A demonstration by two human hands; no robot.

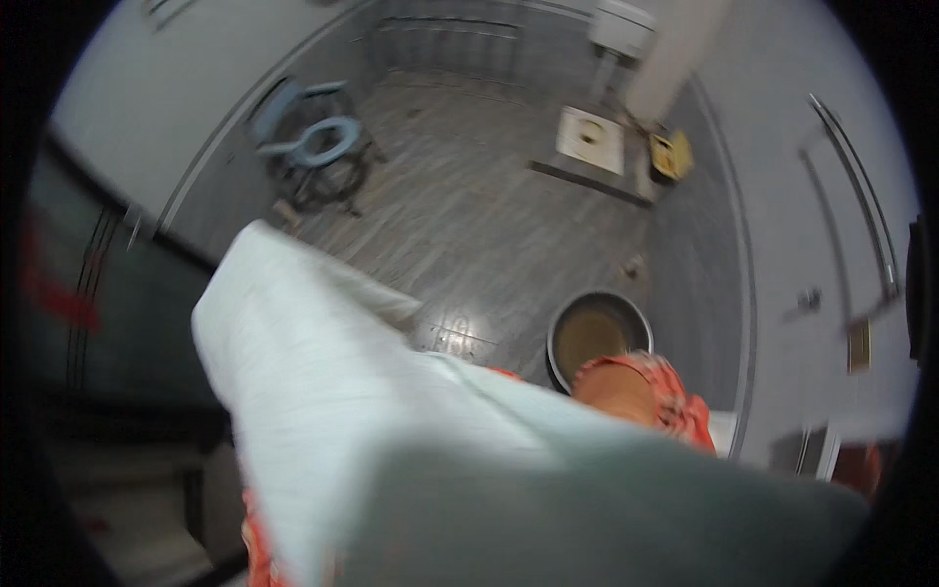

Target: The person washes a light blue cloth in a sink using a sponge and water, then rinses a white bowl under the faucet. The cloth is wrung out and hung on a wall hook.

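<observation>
A large pale green-white cloth spreads across the lower middle, blurred and close to the camera. Behind its upper right edge, bare skin of my right arm comes out of a coral-red sleeve; the cloth covers the hand itself, so its grip is hidden. My left hand is out of sight; some coral-red fabric shows at the cloth's lower left edge. Just beyond the right arm, a round metal basin on the floor contains murky yellowish-brown liquid.
A commode chair with a blue seat stands far left. Far right are a squat toilet on a raised step and a yellow-lined bin. Metal rails line the right wall. Dark-framed glass is at left.
</observation>
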